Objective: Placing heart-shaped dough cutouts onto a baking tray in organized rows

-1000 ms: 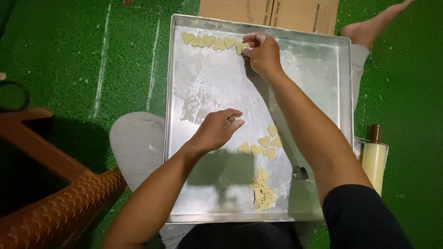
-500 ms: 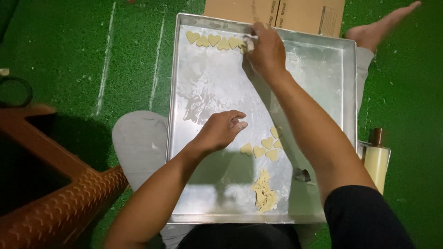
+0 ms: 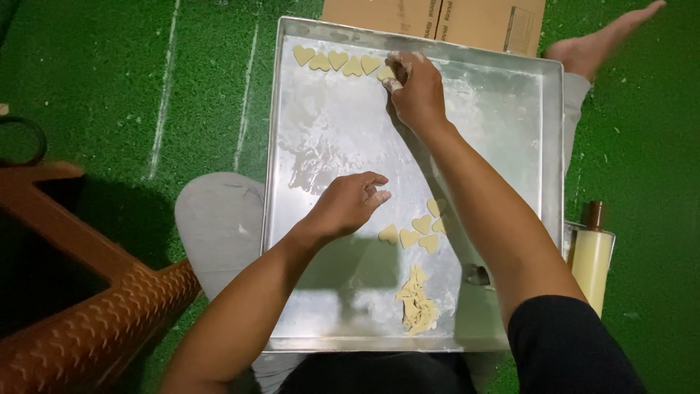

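A large floured metal baking tray [image 3: 503, 102] rests on my lap. A row of several heart-shaped dough pieces [image 3: 337, 60] lines its far edge. My right hand [image 3: 415, 91] pinches one heart-shaped dough piece at the right end of that row, pressing it down onto the tray. My left hand [image 3: 350, 204] hovers over the tray's middle with curled fingers, holding nothing visible. Just to its right lies a loose cluster of several dough hearts [image 3: 417, 230]. A pile of dough scraps [image 3: 415, 303] sits near the tray's front edge, with a small metal cutter [image 3: 477, 275] beside it.
A cream rolling pin [image 3: 592, 255] with a brown handle lies right of the tray on green artificial turf [image 3: 109, 87]. A cardboard box [image 3: 437, 18] sits beyond the tray. A brown woven basket [image 3: 80, 314] stands at lower left. My bare foot [image 3: 605, 36] is at top right.
My right hand shifted slightly left along the far row, settling the dough heart down at the row's end. My left hand stayed roughly where it was over the tray's middle.
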